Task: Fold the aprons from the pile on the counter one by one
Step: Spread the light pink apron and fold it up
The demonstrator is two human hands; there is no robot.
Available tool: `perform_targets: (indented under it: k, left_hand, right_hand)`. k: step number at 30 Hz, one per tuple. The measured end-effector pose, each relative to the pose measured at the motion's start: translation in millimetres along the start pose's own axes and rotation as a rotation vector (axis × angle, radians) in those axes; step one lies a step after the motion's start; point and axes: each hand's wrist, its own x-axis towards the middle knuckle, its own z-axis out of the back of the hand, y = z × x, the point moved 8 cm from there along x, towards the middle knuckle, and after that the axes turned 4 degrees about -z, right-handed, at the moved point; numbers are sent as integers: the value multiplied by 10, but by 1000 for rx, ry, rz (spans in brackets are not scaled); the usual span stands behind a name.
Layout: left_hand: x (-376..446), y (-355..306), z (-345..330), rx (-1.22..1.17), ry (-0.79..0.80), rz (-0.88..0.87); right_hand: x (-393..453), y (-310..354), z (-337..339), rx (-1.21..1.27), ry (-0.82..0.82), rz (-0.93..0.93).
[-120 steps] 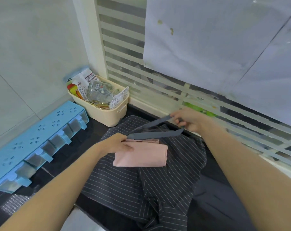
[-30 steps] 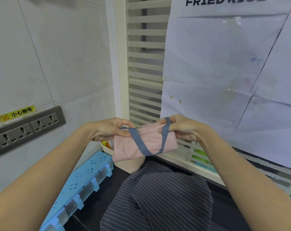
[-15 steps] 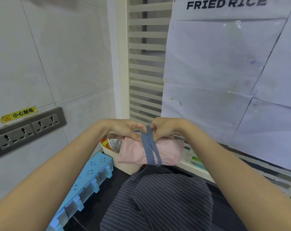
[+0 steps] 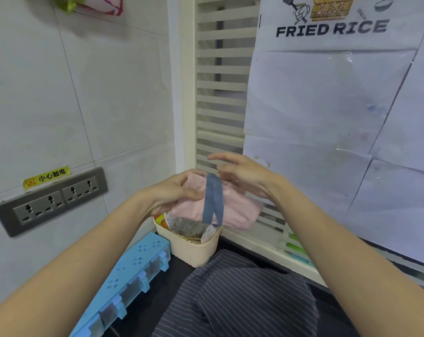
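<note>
A folded pink apron [image 4: 232,210] is held up in the air in front of the slatted window, with its blue-grey strap [image 4: 213,200] wrapped around its middle. My left hand [image 4: 174,193] grips the bundle's left end, thumb on the front. My right hand [image 4: 242,173] hovers at the bundle's top right with fingers spread and relaxed; the lower fingers are behind the cloth. Below, a dark pinstriped apron [image 4: 242,297] lies crumpled on the black counter [image 4: 179,273].
A cream basket [image 4: 191,249] full of sachets stands in the counter corner. A light blue spice-box rack [image 4: 125,278] lies along the left wall under a grey socket strip [image 4: 52,198]. White papers cover the window at right.
The bundle was lifted off the striped apron and the strap wound around it. Since half a second ago my right hand has let go of the strap and opened.
</note>
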Motion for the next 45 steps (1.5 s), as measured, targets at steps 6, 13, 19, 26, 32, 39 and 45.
perform_targets:
  k: [6, 13, 19, 26, 32, 39, 45]
  left_hand:
    - [-83, -364, 199, 10, -209, -161]
    - [-415, -1020, 457, 52, -284, -277]
    - [-1028, -1851, 929, 135, -448, -423]
    - [-1748, -2886, 1381, 276, -601, -497]
    - [-1807, -3394, 1596, 236, -686, -552]
    - [-1602, -3792, 1873, 438, -930, -598]
    - [-1299, -3935, 2092, 713, -1011, -602]
  right_hand:
    - [144, 467, -62, -145, -94, 122]
    - [199, 1240, 57, 428, -200, 239]
    - [208, 2391, -438, 288, -67, 468]
    - [260, 3557, -607, 99, -354, 760]
    - [367, 4163, -497, 71, -603, 803]
    - [719, 4456, -279, 64, -595, 803]
    - [1083, 4623, -219, -71, -672, 809]
